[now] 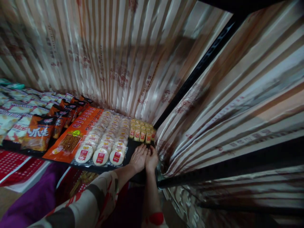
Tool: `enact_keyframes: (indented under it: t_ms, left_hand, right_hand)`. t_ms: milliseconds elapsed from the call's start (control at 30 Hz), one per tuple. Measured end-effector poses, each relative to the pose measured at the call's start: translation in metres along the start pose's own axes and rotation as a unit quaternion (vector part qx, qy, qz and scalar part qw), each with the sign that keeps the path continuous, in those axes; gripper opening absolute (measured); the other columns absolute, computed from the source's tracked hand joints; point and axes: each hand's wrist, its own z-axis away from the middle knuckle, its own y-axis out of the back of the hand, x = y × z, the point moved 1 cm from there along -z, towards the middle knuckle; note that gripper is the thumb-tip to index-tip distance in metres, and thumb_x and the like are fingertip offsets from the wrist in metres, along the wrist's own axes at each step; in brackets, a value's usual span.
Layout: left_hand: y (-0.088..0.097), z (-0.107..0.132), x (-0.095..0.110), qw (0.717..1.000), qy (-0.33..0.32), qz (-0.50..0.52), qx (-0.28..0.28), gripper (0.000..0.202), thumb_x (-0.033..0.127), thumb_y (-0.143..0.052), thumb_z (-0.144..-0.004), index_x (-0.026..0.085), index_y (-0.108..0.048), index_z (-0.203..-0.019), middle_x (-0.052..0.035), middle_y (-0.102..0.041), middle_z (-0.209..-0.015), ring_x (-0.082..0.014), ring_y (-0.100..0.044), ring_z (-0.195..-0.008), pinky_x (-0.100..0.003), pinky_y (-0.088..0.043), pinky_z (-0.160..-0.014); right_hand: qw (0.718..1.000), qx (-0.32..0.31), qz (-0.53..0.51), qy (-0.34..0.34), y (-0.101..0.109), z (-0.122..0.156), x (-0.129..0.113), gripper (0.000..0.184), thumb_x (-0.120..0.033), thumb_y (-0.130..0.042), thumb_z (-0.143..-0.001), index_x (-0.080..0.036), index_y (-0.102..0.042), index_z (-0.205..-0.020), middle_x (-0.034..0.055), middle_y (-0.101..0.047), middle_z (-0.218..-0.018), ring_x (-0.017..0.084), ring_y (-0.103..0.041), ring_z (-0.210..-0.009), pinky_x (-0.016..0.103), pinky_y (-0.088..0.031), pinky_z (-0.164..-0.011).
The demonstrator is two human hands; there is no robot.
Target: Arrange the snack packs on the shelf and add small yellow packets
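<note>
My left hand [139,157] lies back up on the dark shelf, its fingers stretched toward small gold-wrapped snack packs [142,135] in the corner. Beside it, touching at the fingertips, is my right hand [152,160], with its fingers curled. Whatever may be inside that curl is hidden. The gold packs stand in tight rows with red labels showing, just beyond both hands. To the left, round white crackers [101,156] in clear wrappers stand in three long rows.
Left of the crackers lies a large orange snack bag [71,139]. Further left stand orange-and-black bags [39,133] and many pale packets [10,125]. Striped curtain [114,60] hangs behind. A black metal post [190,76] and crossbar [228,164] bound the right side.
</note>
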Motion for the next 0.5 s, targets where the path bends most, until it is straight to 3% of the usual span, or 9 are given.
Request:
enact_keyframes:
  t_ms: [67,200,233,367,500]
  left_hand:
    - [0.004,0.005,-0.001,1.0,0.0,0.012,-0.01,0.045,0.019,-0.042,-0.091,0.008,-0.048,-0.134,-0.0152,-0.045,-0.145,-0.0231,-0.032,-0.14,-0.041,-0.033,-0.113]
    - [0.012,0.003,-0.004,0.999,0.02,0.021,-0.025,0.046,0.017,-0.04,-0.089,0.008,-0.05,-0.133,-0.0155,-0.044,-0.146,-0.0237,-0.036,-0.138,-0.038,-0.038,-0.111]
    - [0.014,0.001,-0.004,0.999,0.03,0.023,-0.022,0.045,0.017,-0.04,-0.089,0.007,-0.051,-0.132,-0.0157,-0.044,-0.145,-0.0236,-0.039,-0.136,-0.036,-0.038,-0.111]
    - [0.018,-0.007,-0.002,0.997,0.061,0.037,-0.018,0.041,0.015,-0.039,-0.089,0.008,-0.055,-0.127,-0.0151,-0.047,-0.143,-0.021,-0.049,-0.128,-0.03,-0.039,-0.109]
    - [0.019,-0.016,-0.002,0.994,0.093,0.055,-0.016,0.041,0.014,-0.04,-0.089,0.01,-0.054,-0.128,-0.0128,-0.05,-0.141,-0.0193,-0.052,-0.124,-0.027,-0.041,-0.108]
  right_hand:
    - [1.0,-0.017,0.016,-0.002,0.003,0.0,-0.009,0.049,-0.036,-0.036,-0.082,-0.009,-0.065,-0.111,0.0186,-0.068,-0.111,0.028,-0.063,-0.103,0.042,-0.046,-0.093]
    - [0.999,-0.033,0.028,0.013,0.005,-0.01,-0.022,0.042,-0.039,-0.037,-0.082,-0.032,-0.064,-0.114,0.0085,-0.07,-0.108,0.025,-0.064,-0.103,0.039,-0.048,-0.086]
    - [0.999,-0.032,0.025,0.016,0.004,-0.013,-0.024,0.042,-0.039,-0.038,-0.081,-0.033,-0.063,-0.114,0.0084,-0.071,-0.106,0.026,-0.064,-0.102,0.039,-0.049,-0.085]
    - [0.999,-0.014,0.019,0.023,-0.004,-0.023,-0.029,0.048,-0.034,-0.04,-0.078,-0.011,-0.064,-0.112,0.0169,-0.069,-0.107,0.028,-0.062,-0.102,0.043,-0.047,-0.091]
    - [1.0,-0.003,0.018,0.018,-0.011,-0.028,-0.029,0.043,-0.03,-0.044,-0.078,-0.007,-0.064,-0.109,0.0197,-0.068,-0.108,0.026,-0.063,-0.101,0.039,-0.046,-0.092]
